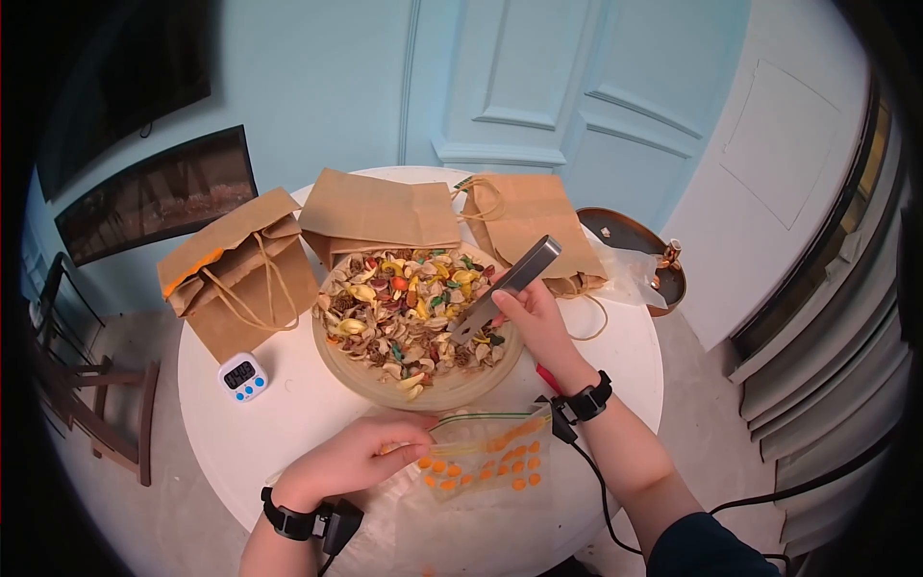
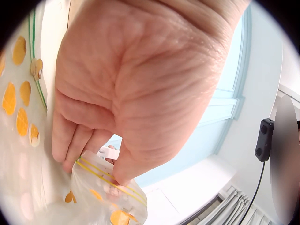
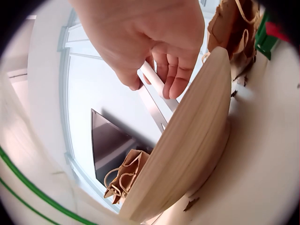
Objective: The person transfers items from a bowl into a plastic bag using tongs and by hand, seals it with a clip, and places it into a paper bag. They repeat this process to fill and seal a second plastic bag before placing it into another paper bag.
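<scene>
In the head view a wide bowl [image 1: 356, 378] holds mixed dried petals and pieces [image 1: 423, 308]. The right hand [image 1: 538, 327] pinches metal tongs [image 1: 519, 274], whose tips reach down to the contents at the bowl's right side; the right wrist view shows the tongs [image 3: 152, 105] between thumb and fingers, with their tips hidden behind the bowl's wall [image 3: 183, 150]. Nearer the body, the left hand [image 1: 370, 450] pinches the edge of a clear zip bag [image 1: 481, 462] with an orange dotted pattern. The left wrist view shows thumb and fingers on its yellow-lined edge [image 2: 110, 178].
Three brown paper bags [image 1: 240, 288] [image 1: 385, 213] [image 1: 534, 226] stand or lie behind and beside the bowl on the round white table [image 1: 216, 423]. A timer [image 1: 242, 376] is at the left. Beyond the table at right is a dark tray [image 1: 625, 231] with copper-coloured items.
</scene>
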Demonstrator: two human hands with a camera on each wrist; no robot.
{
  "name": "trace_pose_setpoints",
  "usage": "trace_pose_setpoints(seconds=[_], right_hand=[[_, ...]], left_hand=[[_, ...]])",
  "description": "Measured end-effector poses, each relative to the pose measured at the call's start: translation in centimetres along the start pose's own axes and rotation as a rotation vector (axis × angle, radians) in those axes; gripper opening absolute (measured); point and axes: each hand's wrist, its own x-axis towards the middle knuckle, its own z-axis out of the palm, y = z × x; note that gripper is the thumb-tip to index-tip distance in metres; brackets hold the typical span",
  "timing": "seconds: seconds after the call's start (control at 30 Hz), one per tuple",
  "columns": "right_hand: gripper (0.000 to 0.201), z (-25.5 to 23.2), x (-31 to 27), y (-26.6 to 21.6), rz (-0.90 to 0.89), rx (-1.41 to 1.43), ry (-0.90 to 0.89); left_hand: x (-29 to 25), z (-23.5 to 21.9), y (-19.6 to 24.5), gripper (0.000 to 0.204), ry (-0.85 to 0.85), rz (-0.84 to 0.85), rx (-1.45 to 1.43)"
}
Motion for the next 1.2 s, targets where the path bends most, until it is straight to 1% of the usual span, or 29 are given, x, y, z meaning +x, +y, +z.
trace_pose_setpoints(seconds=[0.07, 0.13, 0.23, 0.3, 0.4, 0.57, 0.63, 0.67, 0.73, 0.77, 0.8, 0.87, 0.93, 1.0, 1.03, 1.1, 1.13, 1.17, 1.2], right_hand=[[0.024, 0.1, -0.2, -0.2, 0.003, 0.003, 0.003], [0.023, 0.1, -0.3, -0.1, 0.009, 0.007, 0.005], [0.022, 0.0, -0.3, -0.2, 0.021, -0.046, 0.050], [0.020, -0.1, -0.3, -1.0, -0.023, -0.036, 0.111], [0.020, -0.5, -0.6, -2.6, -0.034, 0.041, 0.070], [0.020, -0.4, -1.1, -3.8, -0.052, 0.027, 0.059], [0.020, -0.8, -1.2, -4.1, 0.047, 0.051, -0.055], [0.020, -0.8, -1.4, -4.6, 0.049, 0.050, -0.059], [0.019, -0.5, -2.2, -6.0, 0.188, 0.038, -0.280], [0.019, -0.1, -2.4, -6.4, 0.208, -0.064, -0.336], [0.019, 0.3, -2.6, -6.6, 0.211, -0.063, -0.337], [0.022, 0.8, -2.9, -6.7, 0.229, -0.176, -0.452], [0.024, 0.6, -2.6, -5.7, 0.229, -0.138, -0.426], [0.025, 0.6, -2.2, -5.2, 0.170, 0.037, -0.222], [0.025, 0.5, -1.9, -4.8, 0.170, 0.037, -0.222], [0.027, 0.3, -1.5, -3.9, 0.117, 0.044, -0.044], [0.027, 0.3, -1.4, -3.7, 0.116, 0.044, -0.044], [0.028, 0.3, -1.4, -3.5, 0.109, 0.007, -0.006], [0.029, 0.4, -1.4, -3.4, 0.102, -0.030, 0.033]], left_hand=[[0.0, 0.0, -0.1, 0.014, 0.008, -0.005, 0.001], [0.0, 0.1, -0.4, 0.014, 0.013, 0.046, 0.018], [0.0, 0.1, -0.5, 0.014, 0.018, 0.028, 0.020], [0.0, -0.1, -0.3, 0.013, 0.003, 0.023, 0.024], [0.1, -0.1, -0.2, 0.013, -0.013, 0.032, 0.019], [0.1, 0.1, 0.0, 0.012, 0.011, 0.041, 0.020], [0.0, 0.0, 0.1, 0.013, 0.012, 0.041, 0.020], [0.0, 0.0, 0.1, 0.013, 0.016, 0.040, 0.018], [0.0, -0.1, 0.3, 0.014, 0.000, 0.016, 0.036], [0.0, -0.1, 0.3, 0.014, 0.002, 0.013, 0.032], [0.0, -0.1, 0.3, 0.014, 0.002, 0.016, 0.039], [0.1, 0.0, 0.4, 0.014, 0.000, 0.018, 0.044], [0.1, 0.0, 0.5, 0.012, 0.018, 0.020, 0.066], [0.1, -0.1, 0.3, 0.011, 0.039, 0.029, 0.095], [0.1, -0.1, 0.2, 0.011, 0.060, 0.038, 0.123], [0.0, 0.0, 0.6, 0.010, 0.051, 0.022, 0.119], [0.0, 0.0, 0.8, 0.010, 0.041, 0.005, 0.115], [0.0, 0.0, 0.8, 0.010, 0.041, 0.005, 0.116], [0.0, 0.1, 0.6, 0.010, 0.048, 0.042, 0.153]])
